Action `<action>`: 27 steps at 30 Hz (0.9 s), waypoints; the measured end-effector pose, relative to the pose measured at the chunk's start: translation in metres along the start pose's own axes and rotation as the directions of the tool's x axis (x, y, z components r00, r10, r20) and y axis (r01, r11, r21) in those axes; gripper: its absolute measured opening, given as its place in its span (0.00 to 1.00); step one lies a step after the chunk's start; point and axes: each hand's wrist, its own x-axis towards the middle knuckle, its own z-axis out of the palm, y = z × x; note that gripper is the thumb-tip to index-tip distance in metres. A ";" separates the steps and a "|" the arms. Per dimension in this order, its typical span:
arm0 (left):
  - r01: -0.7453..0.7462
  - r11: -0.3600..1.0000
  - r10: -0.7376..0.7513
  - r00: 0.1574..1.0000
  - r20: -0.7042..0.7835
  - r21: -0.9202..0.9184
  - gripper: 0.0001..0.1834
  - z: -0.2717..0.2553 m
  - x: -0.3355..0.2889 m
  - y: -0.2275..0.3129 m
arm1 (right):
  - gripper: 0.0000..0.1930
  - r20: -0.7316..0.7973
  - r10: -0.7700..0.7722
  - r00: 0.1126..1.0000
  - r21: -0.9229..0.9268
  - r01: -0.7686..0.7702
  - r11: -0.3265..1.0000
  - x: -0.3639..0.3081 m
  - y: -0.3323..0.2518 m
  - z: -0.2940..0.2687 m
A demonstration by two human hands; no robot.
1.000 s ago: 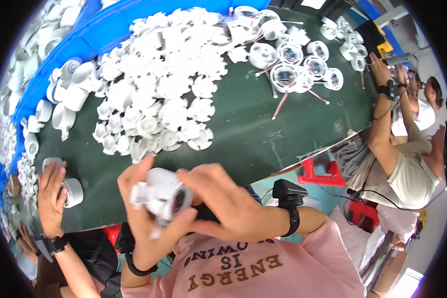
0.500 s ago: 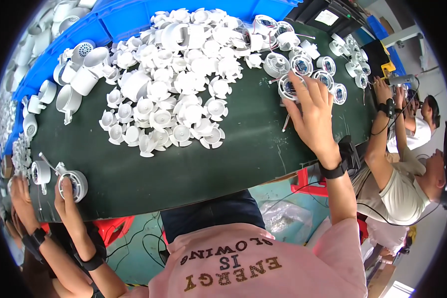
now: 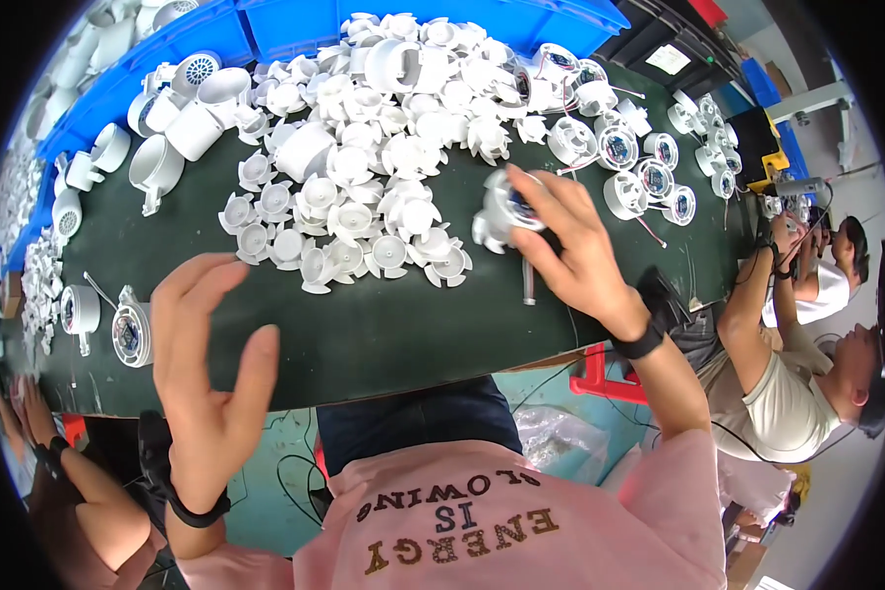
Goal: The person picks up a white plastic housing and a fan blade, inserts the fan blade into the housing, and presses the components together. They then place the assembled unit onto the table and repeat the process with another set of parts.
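Note:
In my right hand [image 3: 580, 256] is a white round motor housing [image 3: 501, 205] with a dark circuit board inside, gripped between thumb and fingers. Motion blurs it, and a pale lead hangs beneath it over the green table. My left hand [image 3: 206, 359] is open above the table's front left, thumb and fingers apart, with nothing in it. Just left of those fingers stands another round housing [image 3: 128, 334] with a circuit board; a similar white housing [image 3: 81, 309] is farther left. A big heap of white fan impellers [image 3: 354, 211] spreads between and beyond my hands.
More wired motor housings [image 3: 654, 179] cluster at the right. White cylindrical shells [image 3: 195, 130] lie at the back left, before blue bins [image 3: 295, 29]. Co-workers' arms [image 3: 747, 295] reach in at the right and another person's hands [image 3: 34, 413] at the far left. A red stool [image 3: 600, 374] stands below the edge.
My left hand has let go of the round housing at the left and moved right, opening. My right hand has drawn a motor housing leftward, away from the cluster.

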 end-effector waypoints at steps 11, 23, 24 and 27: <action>-0.475 0.826 0.553 0.788 0.272 -0.303 0.16 0.141 0.091 0.069 | 0.27 -0.138 0.584 0.800 0.794 -0.262 0.548 -0.057 0.028 -0.017; -0.227 0.940 0.332 0.778 0.533 -0.255 0.22 0.209 0.141 0.083 | 0.23 -0.151 0.643 0.751 0.891 -0.179 0.418 -0.065 0.033 -0.015; 0.012 0.969 0.186 0.625 0.758 -0.248 0.25 0.204 0.147 0.088 | 0.23 -0.153 0.650 0.745 0.892 -0.179 0.416 -0.066 0.032 -0.016; -0.119 0.971 0.235 0.632 0.739 -0.208 0.31 0.202 0.157 0.078 | 0.24 -0.165 0.631 0.758 0.874 -0.184 0.449 -0.059 0.024 -0.016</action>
